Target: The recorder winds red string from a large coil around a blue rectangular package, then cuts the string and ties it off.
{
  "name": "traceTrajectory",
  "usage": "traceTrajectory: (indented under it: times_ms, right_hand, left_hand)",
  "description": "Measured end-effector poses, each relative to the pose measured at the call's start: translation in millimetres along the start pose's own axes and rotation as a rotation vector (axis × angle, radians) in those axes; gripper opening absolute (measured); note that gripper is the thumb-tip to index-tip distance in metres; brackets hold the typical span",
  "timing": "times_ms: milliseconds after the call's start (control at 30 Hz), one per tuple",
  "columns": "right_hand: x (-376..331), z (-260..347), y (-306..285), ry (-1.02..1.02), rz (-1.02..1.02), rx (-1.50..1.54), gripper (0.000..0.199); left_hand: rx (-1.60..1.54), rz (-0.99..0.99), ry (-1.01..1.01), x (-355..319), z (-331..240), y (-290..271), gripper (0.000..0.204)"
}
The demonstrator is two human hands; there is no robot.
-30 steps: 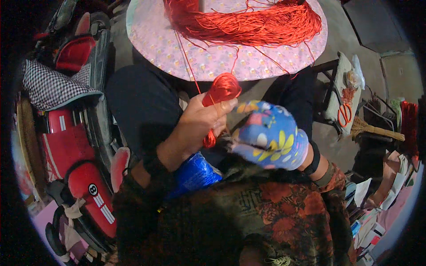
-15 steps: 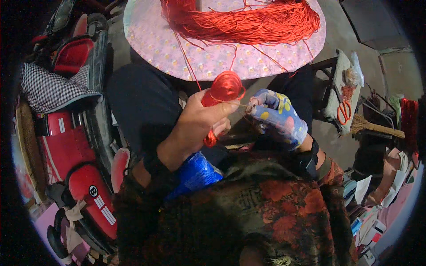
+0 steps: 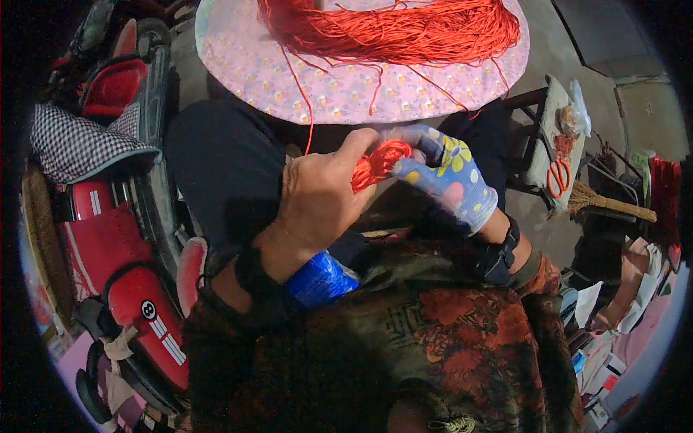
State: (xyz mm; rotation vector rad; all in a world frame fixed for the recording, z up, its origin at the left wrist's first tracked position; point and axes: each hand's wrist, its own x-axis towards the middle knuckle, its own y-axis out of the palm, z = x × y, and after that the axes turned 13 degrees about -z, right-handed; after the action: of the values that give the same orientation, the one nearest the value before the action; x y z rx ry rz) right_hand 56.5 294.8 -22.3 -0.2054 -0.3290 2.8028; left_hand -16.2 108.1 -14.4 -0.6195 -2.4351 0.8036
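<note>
At twelve o'clock, a pink table [image 3: 238, 65] bears a pile of red cord [image 3: 404, 36]; at its six o'clock side, the bare left hand [image 3: 317, 184] and the right hand [image 3: 451, 177] (the gloved one) both grip a small red bundle [image 3: 388, 159].

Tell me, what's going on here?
A seated person has a small bundle of red cord in the bare left hand, while the gloved right hand has its fingers at the bundle's other end. In front, a big heap of red cord lies on a round pink table. Orange-handled scissors sit off to the right.
</note>
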Motion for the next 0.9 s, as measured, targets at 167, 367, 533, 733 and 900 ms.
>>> traceTrajectory:
  times_ms: [167, 367, 533, 733, 900]
  right_hand:
    - [-24.5, 19.8, 10.1, -0.099, -0.180, 0.175, 0.054]
    - [-21.7, 2.9, 5.1, -0.108, 0.069, -0.100, 0.047]
    - [-5.6, -38.3, 6.7, -0.385, 0.157, -0.207, 0.059]
    - [-1.5, -23.7, 3.9, -0.483, 0.213, -0.211, 0.064]
    - [-9.7, 7.1, -6.8, 0.095, 0.100, 0.089, 0.051]
  left_hand:
    - [-0.781, 0.229, -0.949, 9.5, -4.2, -7.8, 0.028]
    - [-1.322, 0.189, -1.093, 3.2, 4.8, -10.1, 0.018]
    - [-1.514, 0.492, -0.929, 6.2, -5.3, -24.0, 0.037]
    - [-1.582, 0.468, -0.912, 5.4, -11.5, -29.7, 0.077]
    - [-1.408, 0.346, -0.951, 4.1, -5.0, -18.8, 0.058]
